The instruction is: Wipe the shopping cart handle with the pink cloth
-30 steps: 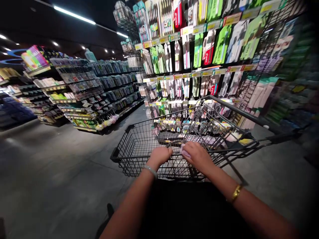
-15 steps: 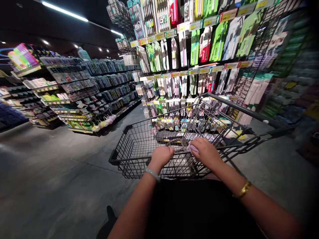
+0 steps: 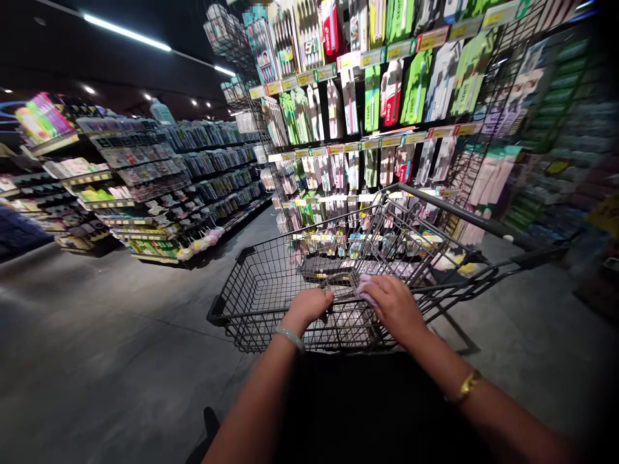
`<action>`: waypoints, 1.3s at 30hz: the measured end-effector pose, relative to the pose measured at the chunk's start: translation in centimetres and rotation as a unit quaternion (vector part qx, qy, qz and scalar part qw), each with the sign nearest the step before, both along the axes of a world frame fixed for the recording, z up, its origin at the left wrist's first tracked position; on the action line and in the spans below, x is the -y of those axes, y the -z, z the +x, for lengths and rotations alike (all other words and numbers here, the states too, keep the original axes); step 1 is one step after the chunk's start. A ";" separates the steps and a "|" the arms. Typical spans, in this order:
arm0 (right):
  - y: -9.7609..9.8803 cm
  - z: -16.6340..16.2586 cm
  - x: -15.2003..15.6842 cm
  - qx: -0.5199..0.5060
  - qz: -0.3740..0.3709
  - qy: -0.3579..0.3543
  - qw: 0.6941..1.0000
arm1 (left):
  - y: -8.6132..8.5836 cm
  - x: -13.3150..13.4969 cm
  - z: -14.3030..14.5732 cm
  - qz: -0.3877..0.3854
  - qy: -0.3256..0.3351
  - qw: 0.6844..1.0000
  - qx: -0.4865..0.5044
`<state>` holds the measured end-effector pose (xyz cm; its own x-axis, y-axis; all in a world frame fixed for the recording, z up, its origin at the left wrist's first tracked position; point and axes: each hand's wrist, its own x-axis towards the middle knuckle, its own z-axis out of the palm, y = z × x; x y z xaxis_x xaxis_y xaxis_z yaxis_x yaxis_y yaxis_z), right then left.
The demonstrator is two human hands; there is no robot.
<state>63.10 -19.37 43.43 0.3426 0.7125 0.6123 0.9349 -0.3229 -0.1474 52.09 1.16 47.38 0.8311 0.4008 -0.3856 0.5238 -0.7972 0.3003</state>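
Note:
A black wire shopping cart (image 3: 261, 287) stands in front of me on a grey shop floor. My left hand (image 3: 309, 308) is curled round the cart's near handle bar, a pale bangle on the wrist. Just to its right, my right hand (image 3: 394, 303) is closed on the same bar and also presses a small pinkish item (image 3: 363, 288) against it. A gold bracelet sits on my right wrist. The cart basket looks mostly bare at its front; packets show through the mesh behind it.
A tall wire rack of hanging packets, toothbrush-like goods with yellow price tags (image 3: 372, 116), rises right behind the cart. Long shelving rows (image 3: 145, 187) run along the left. An aisle opening (image 3: 251, 225) lies between them. Open floor (image 3: 97, 335) spreads to the left.
The cart and both hands have barely shifted; the view has swung slightly left and the rack sits a bit nearer. Both grips are unchanged.

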 end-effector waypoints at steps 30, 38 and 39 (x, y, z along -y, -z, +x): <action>-2.5 0.6 -3.7 -0.072 -0.105 -0.013 0.992 | 0.6 0.2 1.5 0.028 0.014 1.000 -0.003; -0.3 -0.7 -2.1 0.006 -0.058 -0.104 0.993 | 0.5 0.1 0.6 0.050 -0.003 0.999 0.019; -0.1 0.2 -0.7 0.001 -0.050 -0.103 0.993 | 0.6 0.1 0.5 0.054 -0.005 0.998 0.024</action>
<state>63.27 -18.68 43.57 0.1816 0.8250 0.5352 0.9830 -0.1378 -0.1212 52.63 1.09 46.81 0.8433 0.4459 -0.3000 0.5189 -0.8210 0.2382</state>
